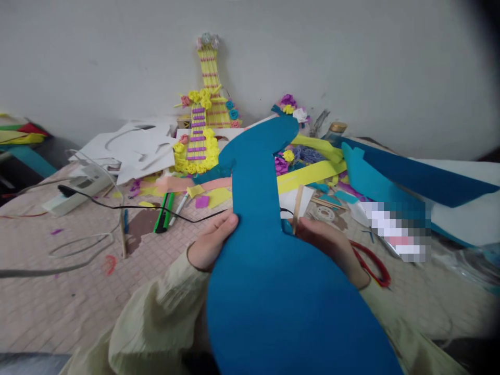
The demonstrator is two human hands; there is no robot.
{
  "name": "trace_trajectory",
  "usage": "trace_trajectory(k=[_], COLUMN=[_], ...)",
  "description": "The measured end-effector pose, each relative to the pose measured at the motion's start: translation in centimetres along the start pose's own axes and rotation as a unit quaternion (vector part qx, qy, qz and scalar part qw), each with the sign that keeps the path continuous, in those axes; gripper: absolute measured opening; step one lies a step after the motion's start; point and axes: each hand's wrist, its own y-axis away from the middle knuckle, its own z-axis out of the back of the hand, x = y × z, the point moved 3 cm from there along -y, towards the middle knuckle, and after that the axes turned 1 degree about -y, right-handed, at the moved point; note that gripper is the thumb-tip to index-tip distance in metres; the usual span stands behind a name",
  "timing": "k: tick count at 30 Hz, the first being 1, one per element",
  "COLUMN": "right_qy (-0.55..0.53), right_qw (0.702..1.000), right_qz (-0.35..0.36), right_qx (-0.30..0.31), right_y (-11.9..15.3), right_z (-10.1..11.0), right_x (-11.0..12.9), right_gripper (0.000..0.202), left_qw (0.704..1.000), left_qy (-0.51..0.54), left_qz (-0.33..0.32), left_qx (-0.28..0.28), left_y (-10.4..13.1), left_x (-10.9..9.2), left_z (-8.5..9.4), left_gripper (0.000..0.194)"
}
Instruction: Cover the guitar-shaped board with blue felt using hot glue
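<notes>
Held up in front of the body, neck pointing away and wide part nearest: one large blue guitar-shaped card cutout (269, 281). Gripped at the left edge, where neck meets body, by the left hand (214, 239), thumb at the rim, other fingers largely out of sight behind. At the opposite shoulder, right hand (332, 245) partly behind the card's edge, with one thin flat wooden stick (298, 208) clasped near its lower end; just beside it, one small folded blue tab (287, 227) at the notch. Right fingertips hidden; any hold on the card itself not discernible.

Beyond, on one tabletop with a pale grid-patterned cover (86, 307): one green utility knife (164, 212) and one white pen (178, 210) side by side, left of the neck; farther left, one white power strip (80, 188). To the right, one pair of red-handled scissors (377, 266), near the right wrist. Toward the wall, two yellow string-wrapped guitar shapes with paper flowers, one taller (211, 73), one shorter (198, 139) in front; right of these, one gold-lidded jar (336, 128).
</notes>
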Motion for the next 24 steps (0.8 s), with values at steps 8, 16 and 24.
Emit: trace_trajectory(k=[8,16,24], right_qy=[-0.374,-0.401,-0.368], right_qw=[0.884,0.859,0.876], right_qz=[-0.257,-0.288,-0.287], right_qx=[0.115,0.132,0.124], right_y=[1.6,2.0,2.0], right_z=[-1.8,-3.1,-3.0], right_x=[-1.8,-1.0,-0.6], right_gripper=[0.013,0.023,0.027], left_qw=[0.997,0.996,0.996], left_qy=[0.025,0.047,0.049], left_qz=[-0.044,-0.027,-0.016], left_qx=[0.064,0.070,0.069], left_y=[-0.3,-0.2,-0.3], left_x=[0.0,0.4,0.3], left_z=[-1.5,-1.7,-1.8], left_gripper=[0.022,0.024,0.024])
